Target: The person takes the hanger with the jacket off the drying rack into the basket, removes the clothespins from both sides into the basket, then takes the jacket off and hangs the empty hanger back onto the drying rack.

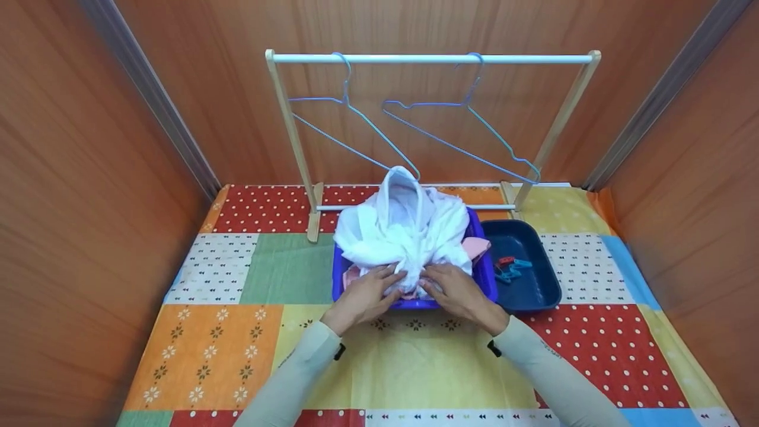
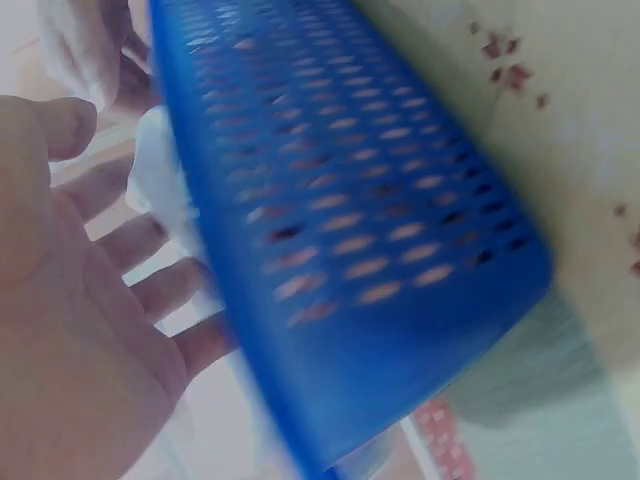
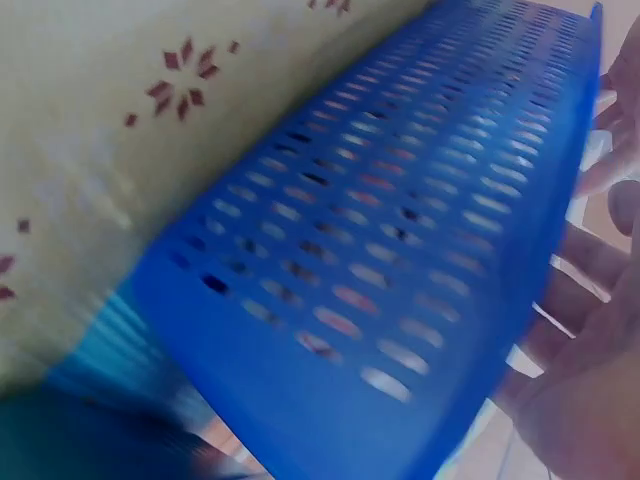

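A white hooded garment [image 1: 436, 222] lies heaped in a blue-purple basket [image 1: 487, 277], its hood standing up at the back. Pink cloth [image 1: 476, 247] shows beneath it at the right side. My left hand [image 1: 369, 295] rests on the garment's near left part, fingers spread and loosely bent. Opposite it, my right hand [image 1: 458, 292] touches the near right part in a similar way. In the left wrist view, the fingers of the left hand [image 2: 90, 300] reach over the basket's rim onto white cloth. The right hand [image 3: 585, 370] likewise reaches past the perforated basket wall [image 3: 330, 230].
Behind the basket stands a rack [image 1: 427, 59] with two blue wire hangers, a left one [image 1: 379, 133] and a right one [image 1: 495, 136]. A dark blue tub [image 1: 536, 293] beside the basket holds red and blue clothespins [image 1: 511, 270]. Wooden panels [image 1: 77, 196] enclose the patchwork-covered surface [image 1: 225, 356].
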Available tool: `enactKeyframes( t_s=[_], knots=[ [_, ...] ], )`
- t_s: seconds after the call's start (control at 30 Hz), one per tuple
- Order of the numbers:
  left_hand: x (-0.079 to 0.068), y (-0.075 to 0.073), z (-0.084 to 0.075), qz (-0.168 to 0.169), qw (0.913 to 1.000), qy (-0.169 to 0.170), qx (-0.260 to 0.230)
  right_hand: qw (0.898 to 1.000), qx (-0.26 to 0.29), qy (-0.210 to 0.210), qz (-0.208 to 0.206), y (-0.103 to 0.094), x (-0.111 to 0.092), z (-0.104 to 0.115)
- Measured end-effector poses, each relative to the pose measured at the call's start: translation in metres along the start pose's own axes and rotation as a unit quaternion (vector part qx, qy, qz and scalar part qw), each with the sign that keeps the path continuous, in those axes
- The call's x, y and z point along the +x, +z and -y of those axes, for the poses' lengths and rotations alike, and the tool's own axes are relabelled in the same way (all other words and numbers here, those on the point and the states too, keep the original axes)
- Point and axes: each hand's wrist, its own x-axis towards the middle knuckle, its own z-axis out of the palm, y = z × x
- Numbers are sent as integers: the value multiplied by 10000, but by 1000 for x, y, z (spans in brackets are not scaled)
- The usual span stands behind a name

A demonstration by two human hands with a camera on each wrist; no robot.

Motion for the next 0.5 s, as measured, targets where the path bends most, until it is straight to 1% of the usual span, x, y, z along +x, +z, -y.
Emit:
enactKeyframes(
  t_s=[0.07,0.17,0.27,0.33,0.4,0.5],
  knots=[
    [-2,-10,-1,-120,9999,-5,-60,9997,28,-34,-221,-8,1,1],
    [-3,-27,-1,-381,9991,58,-204,9986,43,109,-522,-20,3,2],
    [-1,-40,4,-864,9955,209,-322,9967,-24,298,-753,-32,7,1],
    [2,-46,9,-1224,9915,216,-396,9956,-65,351,-862,-39,10,-2],
    [6,-51,16,-1532,9869,123,-484,9947,-135,381,-941,-46,14,-5],
    [14,-60,26,-1782,9807,-137,-798,9936,-105,490,-1011,-53,21,-12]
  ],
)
